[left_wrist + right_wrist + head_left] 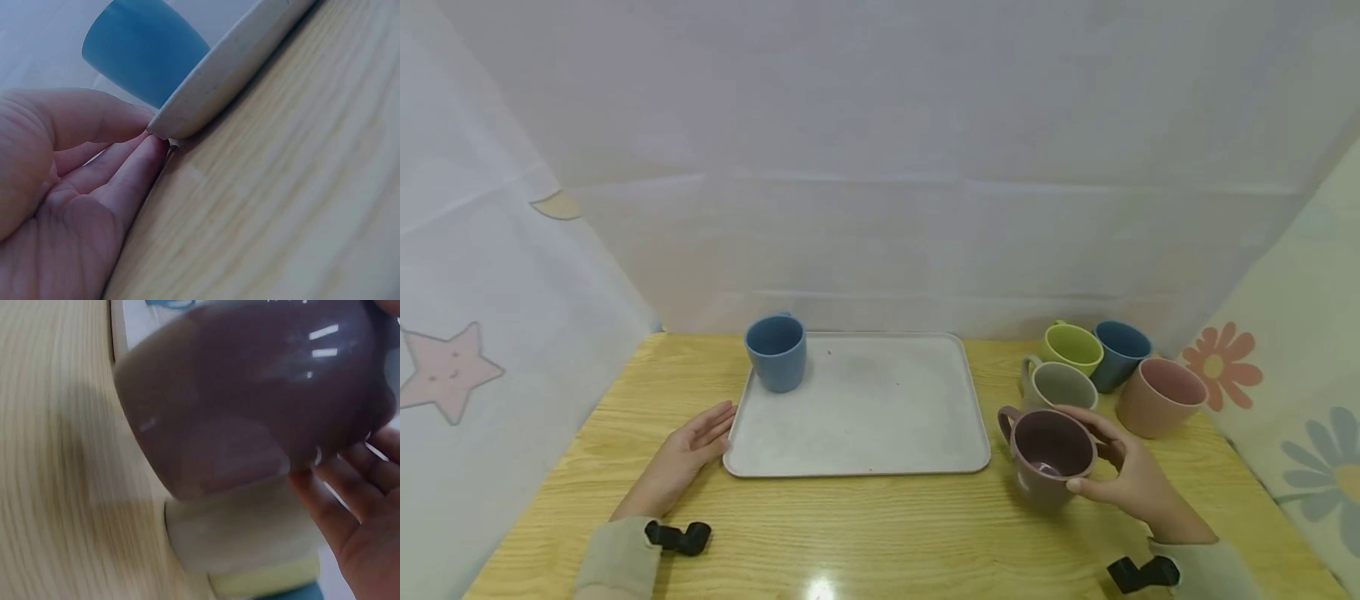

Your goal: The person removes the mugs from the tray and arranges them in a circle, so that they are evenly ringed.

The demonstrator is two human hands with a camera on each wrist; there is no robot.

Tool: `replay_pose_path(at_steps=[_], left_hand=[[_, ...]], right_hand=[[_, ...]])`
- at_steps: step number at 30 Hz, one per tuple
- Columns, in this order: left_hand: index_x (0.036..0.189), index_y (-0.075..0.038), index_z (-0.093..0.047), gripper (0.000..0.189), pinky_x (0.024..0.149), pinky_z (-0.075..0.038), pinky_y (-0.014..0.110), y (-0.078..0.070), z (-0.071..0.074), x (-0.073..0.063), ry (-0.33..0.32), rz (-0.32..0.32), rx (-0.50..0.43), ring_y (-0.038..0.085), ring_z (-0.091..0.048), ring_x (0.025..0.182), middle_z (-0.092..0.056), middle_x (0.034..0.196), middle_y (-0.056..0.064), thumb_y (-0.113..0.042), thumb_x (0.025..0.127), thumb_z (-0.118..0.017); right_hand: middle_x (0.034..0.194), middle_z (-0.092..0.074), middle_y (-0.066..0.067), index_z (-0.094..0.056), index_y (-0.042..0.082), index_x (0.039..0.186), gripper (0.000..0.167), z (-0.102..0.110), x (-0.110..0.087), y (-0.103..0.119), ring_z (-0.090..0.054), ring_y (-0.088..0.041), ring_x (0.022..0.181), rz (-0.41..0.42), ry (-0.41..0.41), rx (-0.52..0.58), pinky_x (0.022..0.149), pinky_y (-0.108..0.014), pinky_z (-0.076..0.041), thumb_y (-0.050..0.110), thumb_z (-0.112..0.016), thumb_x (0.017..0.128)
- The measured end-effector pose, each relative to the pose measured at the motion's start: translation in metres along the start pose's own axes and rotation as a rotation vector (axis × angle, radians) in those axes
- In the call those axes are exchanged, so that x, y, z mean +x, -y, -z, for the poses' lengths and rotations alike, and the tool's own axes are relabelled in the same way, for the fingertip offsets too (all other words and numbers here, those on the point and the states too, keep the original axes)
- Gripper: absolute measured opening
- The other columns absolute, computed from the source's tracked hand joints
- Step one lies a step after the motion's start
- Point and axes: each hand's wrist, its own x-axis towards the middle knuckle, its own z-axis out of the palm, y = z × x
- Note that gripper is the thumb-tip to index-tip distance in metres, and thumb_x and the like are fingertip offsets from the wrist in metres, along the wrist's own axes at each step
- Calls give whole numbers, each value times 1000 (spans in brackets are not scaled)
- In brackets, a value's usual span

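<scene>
At the left rim of the white tray [865, 417], my left hand [679, 457] holds the edge between thumb and fingers; the left wrist view shows the thumb [100, 119] on the rim with fingertips beneath. A blue mug [781, 367] stands upright at the tray's back left. My right hand [1131, 475] grips a dark purple mug [1037, 483] across its rim, thumb on the near side and fingers on the far side. This mug's handle points left toward the tray. Its base shows raised over the wood in the right wrist view, a shadow below.
Behind the purple mug stand a grey-beige mug [1063, 387], a yellow-green mug [1073, 346], a dark blue mug [1122, 354] and a pink mug [1157, 400], close together. White cloth [880, 208] hangs at the back of the wooden table [850, 533].
</scene>
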Motion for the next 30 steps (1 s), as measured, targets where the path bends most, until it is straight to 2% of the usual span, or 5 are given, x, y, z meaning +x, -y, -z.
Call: replay_pose_path(at_steps=[5,9,19,24,30], left_hand=[[161,-1,-18,69,99,-39,7,-1,-1,0,-1,7,3,12,-34,146,-23,165,21,-18,106,-57],[161,0,-19,69,99,-39,7,-1,-2,1,-1,7,7,15,-33,147,-23,165,21,-18,106,-56],[162,-1,-17,71,100,-39,7,-2,1,0,8,10,-5,16,-31,148,-21,166,20,-19,106,-57],[162,-2,-17,71,100,-39,8,-2,0,0,12,11,-6,18,-30,148,-21,166,20,-20,106,-57],[162,-2,-17,72,99,-39,7,-3,0,0,9,12,0,15,-31,147,-21,165,21,-21,106,-57]], right_hand=[[145,-54,-16,-39,-15,146,83,19,-11,-14,-54,-16,129,61,34,137,96,-22,-50,-23,-70,70],[147,-52,-19,-36,-18,146,81,32,-21,-23,-52,-18,133,85,57,183,101,-21,-47,-23,-68,71],[153,-48,-18,-26,-20,149,73,53,-33,-41,-51,-20,135,78,79,372,105,-25,-47,-20,-61,84],[153,-47,-15,-23,-17,152,73,60,-36,-43,-53,-21,133,31,99,402,103,-26,-49,-14,-62,90],[153,-48,-16,-23,-18,151,72,65,-37,-53,-52,-22,134,62,140,464,105,-27,-47,-7,-65,94]])
